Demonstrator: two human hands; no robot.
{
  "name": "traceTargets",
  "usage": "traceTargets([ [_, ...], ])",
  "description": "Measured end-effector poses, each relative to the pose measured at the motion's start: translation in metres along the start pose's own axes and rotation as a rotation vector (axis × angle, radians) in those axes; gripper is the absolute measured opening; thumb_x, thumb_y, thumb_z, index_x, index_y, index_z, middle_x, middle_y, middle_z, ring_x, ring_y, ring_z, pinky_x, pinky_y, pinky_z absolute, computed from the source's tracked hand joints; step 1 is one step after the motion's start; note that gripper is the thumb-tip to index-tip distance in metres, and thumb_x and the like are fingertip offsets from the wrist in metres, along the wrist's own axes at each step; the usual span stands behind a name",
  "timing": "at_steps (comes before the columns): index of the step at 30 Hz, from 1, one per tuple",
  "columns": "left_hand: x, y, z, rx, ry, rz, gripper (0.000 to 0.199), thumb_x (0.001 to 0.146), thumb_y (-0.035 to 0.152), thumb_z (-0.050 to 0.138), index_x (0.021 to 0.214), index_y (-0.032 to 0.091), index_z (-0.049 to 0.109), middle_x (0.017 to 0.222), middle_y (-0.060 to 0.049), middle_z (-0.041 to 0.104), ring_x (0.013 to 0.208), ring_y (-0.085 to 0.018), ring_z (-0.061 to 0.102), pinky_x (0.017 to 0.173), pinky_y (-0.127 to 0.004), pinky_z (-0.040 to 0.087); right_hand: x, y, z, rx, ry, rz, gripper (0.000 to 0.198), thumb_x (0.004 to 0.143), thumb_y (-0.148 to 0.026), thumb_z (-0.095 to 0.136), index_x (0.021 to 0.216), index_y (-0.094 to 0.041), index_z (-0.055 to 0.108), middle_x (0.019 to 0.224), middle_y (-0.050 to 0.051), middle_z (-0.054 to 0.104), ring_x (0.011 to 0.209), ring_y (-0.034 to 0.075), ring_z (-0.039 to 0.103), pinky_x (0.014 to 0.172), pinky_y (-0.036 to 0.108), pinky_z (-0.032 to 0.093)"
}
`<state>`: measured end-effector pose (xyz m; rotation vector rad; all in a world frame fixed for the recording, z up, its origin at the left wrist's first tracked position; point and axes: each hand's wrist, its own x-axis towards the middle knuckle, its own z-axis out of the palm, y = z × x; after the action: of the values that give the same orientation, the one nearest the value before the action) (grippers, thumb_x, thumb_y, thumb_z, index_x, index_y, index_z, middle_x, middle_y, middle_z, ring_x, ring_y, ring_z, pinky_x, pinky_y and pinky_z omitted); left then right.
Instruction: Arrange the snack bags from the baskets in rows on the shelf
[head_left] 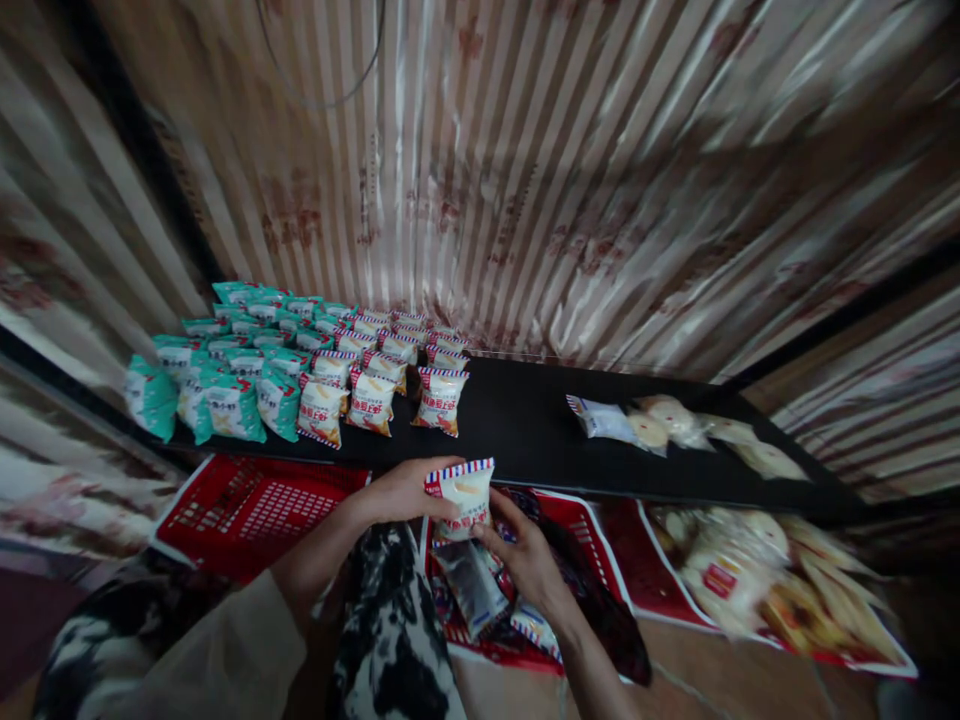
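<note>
Both my hands hold one small snack bag (465,498), white with a red and blue striped top edge, in front of the shelf's edge. My left hand (411,492) grips its left side, and my right hand (517,540) has its thumb and fingers on the right side. Below them is a red basket (611,560) with more packets inside, among them a silvery one (472,585) and a striped one (536,625). Matching white bags (441,400) stand in rows on the black shelf (517,410), beside rows of teal bags (232,405).
Toward the right of the shelf lie a pale striped packet (602,418) and several clear-wrapped round items (671,420). Under the shelf are a red basket (247,510) at left and another basket (652,585) of wrapped food at right. Striped sheeting (480,180) hangs behind, between dark posts.
</note>
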<state>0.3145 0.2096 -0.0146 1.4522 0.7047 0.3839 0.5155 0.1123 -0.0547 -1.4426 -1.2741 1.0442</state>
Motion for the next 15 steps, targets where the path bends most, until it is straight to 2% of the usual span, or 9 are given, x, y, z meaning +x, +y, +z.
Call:
traceTargets([
  [4,0.011,-0.009,0.001,-0.192,0.250,0.046,0.090,0.067,0.028,0.073,0.144,0.022,0.029,0.113,-0.010,0.064,0.095,-0.023,0.064,0.073,-0.033,0.055,0.020,0.003,0.008,0.085,0.104,0.009,0.053,0.069,-0.044,0.073,0.116,-0.021,0.062,0.112,0.010,0.069,0.101,0.029,0.065,0.091,0.046,0.051],
  [7,0.020,-0.021,0.003,-0.259,0.495,0.104,0.075,0.072,0.029,0.070,0.139,0.019,0.037,0.121,-0.015,0.057,0.101,-0.023,0.062,0.072,-0.033,0.057,0.042,0.006,0.018,0.104,0.236,-0.025,0.054,0.070,-0.047,0.071,0.115,-0.020,0.060,0.113,0.011,0.069,0.101,0.028,0.065,0.092,0.046,0.050],
  [11,0.026,-0.042,0.003,-0.094,0.714,0.094,0.046,0.077,0.020,0.061,0.122,0.016,0.054,0.121,-0.014,0.059,0.100,-0.020,0.063,0.073,-0.030,0.058,0.073,0.009,0.032,0.121,0.356,-0.061,0.055,0.069,-0.047,0.070,0.114,-0.017,0.058,0.111,0.012,0.068,0.101,0.027,0.065,0.093,0.045,0.049],
  [15,0.026,-0.059,0.002,0.091,0.787,0.140,0.032,0.079,0.015,0.053,0.110,0.017,0.061,0.111,-0.010,0.063,0.095,-0.018,0.065,0.069,-0.027,0.059,0.097,0.015,0.046,0.126,0.390,-0.080,0.056,0.069,-0.047,0.069,0.113,-0.015,0.058,0.111,0.013,0.068,0.101,0.027,0.064,0.092,0.043,0.049],
])
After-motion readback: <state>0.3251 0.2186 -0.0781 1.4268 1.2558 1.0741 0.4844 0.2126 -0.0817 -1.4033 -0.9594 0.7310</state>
